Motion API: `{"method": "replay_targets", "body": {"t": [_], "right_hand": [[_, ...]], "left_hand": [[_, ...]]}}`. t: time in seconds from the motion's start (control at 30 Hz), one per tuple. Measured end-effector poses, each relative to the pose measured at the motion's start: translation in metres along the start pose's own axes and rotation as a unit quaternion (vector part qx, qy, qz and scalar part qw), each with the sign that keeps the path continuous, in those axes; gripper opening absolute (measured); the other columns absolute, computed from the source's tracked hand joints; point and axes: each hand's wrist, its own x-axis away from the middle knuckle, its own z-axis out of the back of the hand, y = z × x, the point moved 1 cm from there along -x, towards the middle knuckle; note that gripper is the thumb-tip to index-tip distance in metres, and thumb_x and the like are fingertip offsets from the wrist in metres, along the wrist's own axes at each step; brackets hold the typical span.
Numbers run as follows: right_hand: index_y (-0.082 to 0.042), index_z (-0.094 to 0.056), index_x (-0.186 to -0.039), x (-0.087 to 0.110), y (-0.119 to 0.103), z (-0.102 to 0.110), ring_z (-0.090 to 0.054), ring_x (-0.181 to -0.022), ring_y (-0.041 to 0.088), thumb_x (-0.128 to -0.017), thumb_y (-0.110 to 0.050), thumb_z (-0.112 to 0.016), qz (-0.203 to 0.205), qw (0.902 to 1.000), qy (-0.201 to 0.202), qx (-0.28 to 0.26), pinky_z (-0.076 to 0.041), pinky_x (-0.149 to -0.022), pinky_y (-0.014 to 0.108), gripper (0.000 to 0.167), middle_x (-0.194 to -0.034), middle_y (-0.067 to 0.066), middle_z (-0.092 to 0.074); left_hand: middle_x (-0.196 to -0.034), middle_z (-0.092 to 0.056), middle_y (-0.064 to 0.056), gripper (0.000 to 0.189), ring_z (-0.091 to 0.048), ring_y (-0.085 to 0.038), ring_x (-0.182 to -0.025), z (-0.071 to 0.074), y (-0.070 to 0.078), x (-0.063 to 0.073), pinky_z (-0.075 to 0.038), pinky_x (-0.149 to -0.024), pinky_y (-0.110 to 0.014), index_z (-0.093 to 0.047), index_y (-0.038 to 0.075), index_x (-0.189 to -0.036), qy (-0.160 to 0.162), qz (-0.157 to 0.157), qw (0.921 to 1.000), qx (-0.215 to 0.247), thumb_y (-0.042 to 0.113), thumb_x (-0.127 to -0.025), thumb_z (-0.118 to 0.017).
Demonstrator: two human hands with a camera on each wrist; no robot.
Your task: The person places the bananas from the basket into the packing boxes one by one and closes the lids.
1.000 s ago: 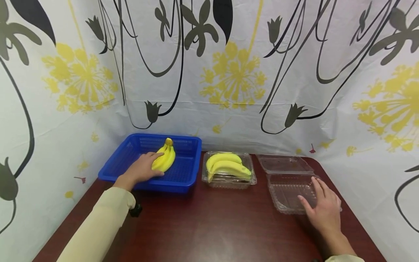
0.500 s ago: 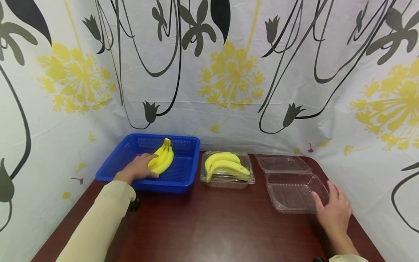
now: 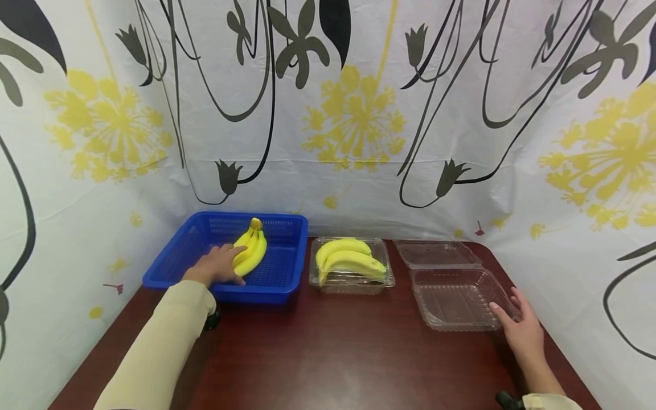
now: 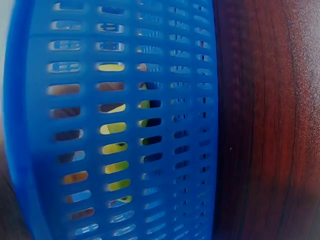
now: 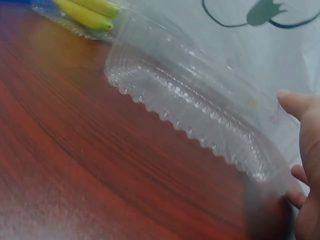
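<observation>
In the head view my left hand (image 3: 217,266) reaches into the blue basket (image 3: 298,267) at the left. Its fingers and thumb lie around a bunch of yellow bananas (image 3: 253,250), partly covering it. Through the basket's slots, the left wrist view shows bits of yellow banana (image 4: 116,167). My right hand (image 3: 528,333) is at the right edge of an open clear plastic clamshell (image 3: 456,296), thumb and fingers spread apart at its front corner. The right wrist view shows those fingers loosely spread beside the clamshell (image 5: 190,110), with nothing held between them.
Between basket and open clamshell stands another clear clamshell (image 3: 353,289), with two bananas (image 3: 353,262) showing in it. The dark red wooden table (image 3: 328,353) ends against a patterned cloth backdrop (image 3: 359,193) at the back and sides.
My right hand has shifted right, from over the open clamshell to its right edge. The left hand stays at the bananas, drawn back very slightly. The head view has turned slightly right.
</observation>
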Motion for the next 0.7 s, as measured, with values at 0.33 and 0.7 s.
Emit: {"method": "replay_targets", "body": {"t": [0.33, 0.7], "right_hand": [[-0.015, -0.034, -0.152, 0.007, 0.006, -0.009, -0.045, -0.11, -0.007, -0.094, -0.038, -0.064, -0.004, 0.9993, -0.015, -0.033, -0.034, -0.076, 0.009, 0.069, -0.146, 0.02, -0.042], [-0.014, -0.037, -0.151, 0.009, 0.006, -0.015, -0.043, -0.105, -0.012, -0.094, -0.033, -0.065, 0.01, 0.9978, 0.003, -0.065, -0.033, -0.076, 0.004, 0.066, -0.146, 0.014, -0.046]], "left_hand": [[-0.146, -0.035, -0.026, 0.091, -0.033, -0.05, -0.128, -0.004, -0.003, -0.001, -0.034, -0.095, -0.068, -0.037, 0.011, -0.15, -0.001, 0.0, 0.9998, -0.02, 0.03, -0.075, -0.085], [-0.135, -0.05, -0.025, 0.081, -0.044, -0.044, -0.118, -0.005, -0.005, 0.001, -0.043, -0.087, -0.058, -0.042, 0.01, -0.148, 0.008, -0.003, 0.9997, -0.023, 0.02, -0.078, -0.082]]}}
